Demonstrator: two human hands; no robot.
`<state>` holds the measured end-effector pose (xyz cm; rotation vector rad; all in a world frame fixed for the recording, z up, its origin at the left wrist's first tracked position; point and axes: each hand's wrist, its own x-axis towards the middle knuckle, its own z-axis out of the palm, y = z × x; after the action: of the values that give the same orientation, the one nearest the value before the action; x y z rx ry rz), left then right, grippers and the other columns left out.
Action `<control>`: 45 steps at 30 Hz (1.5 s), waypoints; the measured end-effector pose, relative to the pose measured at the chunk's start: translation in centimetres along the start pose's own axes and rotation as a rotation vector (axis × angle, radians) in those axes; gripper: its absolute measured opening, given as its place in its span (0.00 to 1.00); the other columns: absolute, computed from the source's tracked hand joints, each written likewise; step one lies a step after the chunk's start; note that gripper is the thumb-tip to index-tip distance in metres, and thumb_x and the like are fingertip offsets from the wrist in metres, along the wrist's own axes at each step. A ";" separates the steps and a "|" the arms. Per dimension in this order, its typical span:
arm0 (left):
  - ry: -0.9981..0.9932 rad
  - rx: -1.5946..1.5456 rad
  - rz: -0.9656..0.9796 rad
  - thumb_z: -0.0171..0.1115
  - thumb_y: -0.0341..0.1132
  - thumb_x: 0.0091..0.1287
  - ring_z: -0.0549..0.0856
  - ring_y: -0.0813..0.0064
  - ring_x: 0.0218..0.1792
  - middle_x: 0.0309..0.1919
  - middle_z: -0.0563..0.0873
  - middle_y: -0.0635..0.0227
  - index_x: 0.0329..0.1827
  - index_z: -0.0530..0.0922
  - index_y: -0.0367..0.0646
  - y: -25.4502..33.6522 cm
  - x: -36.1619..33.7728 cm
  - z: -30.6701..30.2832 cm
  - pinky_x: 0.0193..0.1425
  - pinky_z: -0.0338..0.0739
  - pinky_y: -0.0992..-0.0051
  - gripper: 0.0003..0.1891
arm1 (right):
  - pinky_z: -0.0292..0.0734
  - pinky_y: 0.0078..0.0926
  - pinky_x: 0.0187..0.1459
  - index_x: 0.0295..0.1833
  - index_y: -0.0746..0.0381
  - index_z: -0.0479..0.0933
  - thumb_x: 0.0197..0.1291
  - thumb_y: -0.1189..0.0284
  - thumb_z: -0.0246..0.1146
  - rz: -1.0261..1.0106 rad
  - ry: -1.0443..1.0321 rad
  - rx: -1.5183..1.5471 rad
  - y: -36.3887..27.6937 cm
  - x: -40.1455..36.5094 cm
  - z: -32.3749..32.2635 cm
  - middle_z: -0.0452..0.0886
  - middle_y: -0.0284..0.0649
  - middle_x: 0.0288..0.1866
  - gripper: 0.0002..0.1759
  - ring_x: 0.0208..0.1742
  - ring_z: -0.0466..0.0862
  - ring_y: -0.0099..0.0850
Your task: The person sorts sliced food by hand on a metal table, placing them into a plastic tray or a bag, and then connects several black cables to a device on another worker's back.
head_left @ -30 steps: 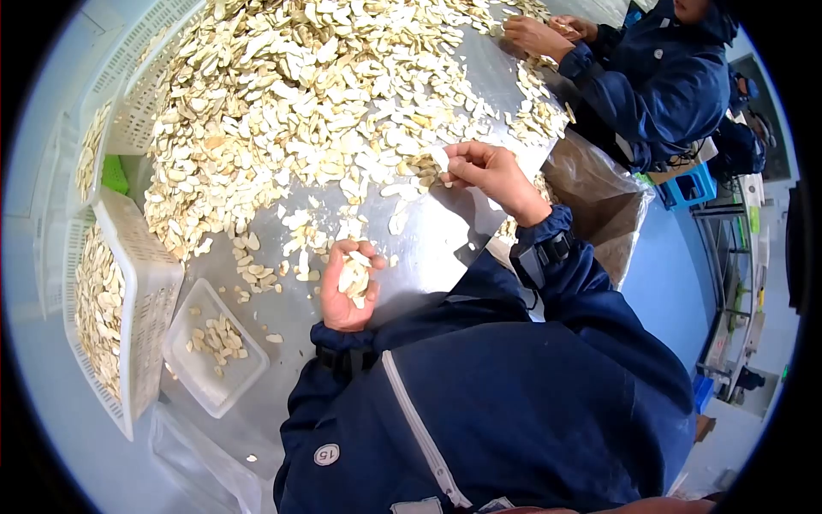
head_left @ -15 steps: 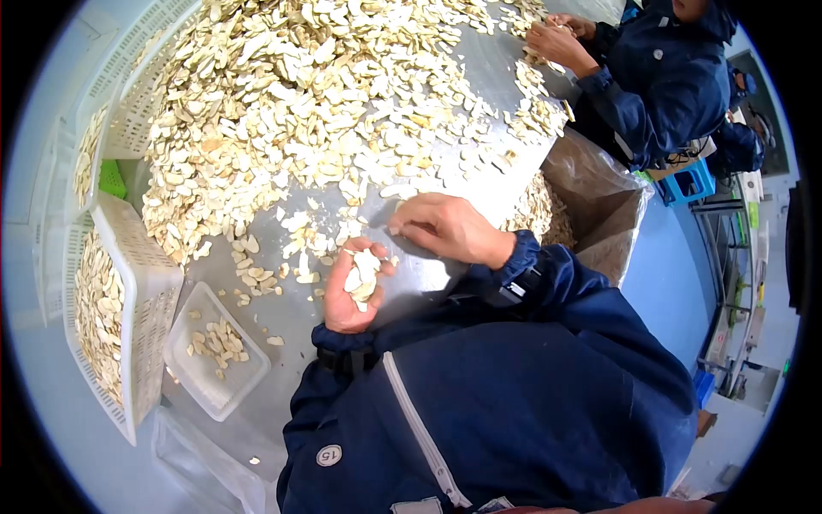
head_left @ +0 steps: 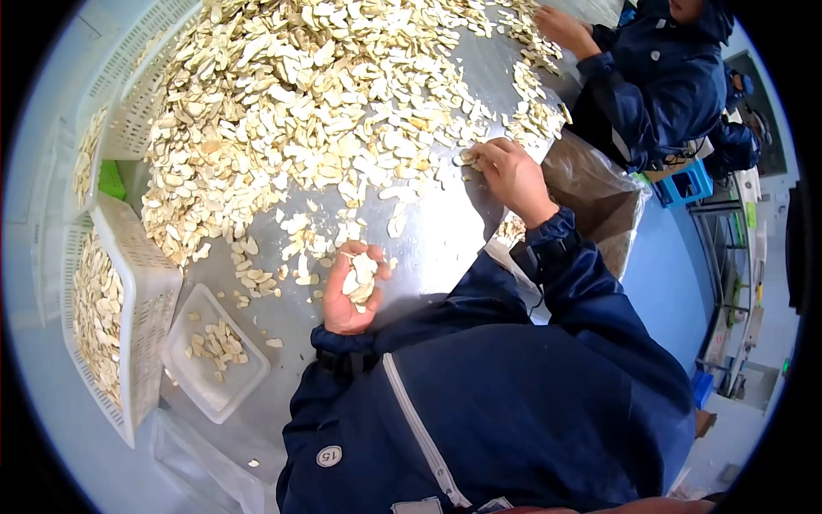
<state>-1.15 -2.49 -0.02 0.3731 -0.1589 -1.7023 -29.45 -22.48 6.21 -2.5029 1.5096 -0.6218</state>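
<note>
My left hand (head_left: 349, 295) is curled, palm up, around several pale dried slices (head_left: 360, 276), low over the metal table (head_left: 419, 278). Farther right, my right hand (head_left: 517, 176) reaches to the edge of the spread slices. Its thumb and fingers are pinched at a single pale dried slice (head_left: 468, 158). Beyond both hands lies a large heap of the same slices (head_left: 291, 94), whitish with tan edges. A few broken bits are scattered between the heap and my left hand.
A shallow white tray (head_left: 242, 377) with a few slices sits at left, beside tall perforated baskets (head_left: 154, 313) filled with slices. On the right stands a plastic-lined box (head_left: 612, 206). Across the table, a co-worker's hand (head_left: 561, 30) is over the slices.
My right hand has moved away from beside my left hand, rightward and farther out to the slices near the table's right edge. My left hand has stayed put. The co-worker's hands have shifted slightly.
</note>
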 end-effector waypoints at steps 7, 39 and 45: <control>-0.030 -0.033 0.014 0.51 0.44 0.85 0.84 0.61 0.50 0.57 0.81 0.54 0.65 0.74 0.43 -0.1 0.0 -0.5 0.23 0.82 0.79 0.17 | 0.83 0.41 0.52 0.52 0.56 0.88 0.66 0.67 0.68 0.110 0.003 0.026 0.5 -0.6 -0.8 0.88 0.43 0.48 0.12 0.51 0.86 0.47; 0.007 0.026 0.006 0.48 0.47 0.86 0.85 0.66 0.49 0.53 0.82 0.58 0.60 0.75 0.46 0.1 0.0 0.3 0.21 0.79 0.81 0.16 | 0.86 0.20 0.51 0.67 0.72 0.78 0.75 0.70 0.67 0.544 -0.319 1.119 -3.3 1.3 -1.6 0.90 0.39 0.46 0.22 0.46 0.90 0.23; 0.011 0.020 0.009 0.49 0.47 0.85 0.86 0.66 0.47 0.53 0.82 0.59 0.60 0.75 0.46 0.0 0.0 0.4 0.21 0.78 0.82 0.16 | 0.86 0.27 0.51 0.67 0.66 0.80 0.72 0.68 0.69 0.417 -0.290 0.900 -3.1 0.7 -0.9 0.91 0.41 0.48 0.22 0.47 0.91 0.31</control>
<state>-1.24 -2.58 0.32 0.3964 -0.1694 -1.6903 -27.05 -21.58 8.26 -1.4793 1.2004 -0.6335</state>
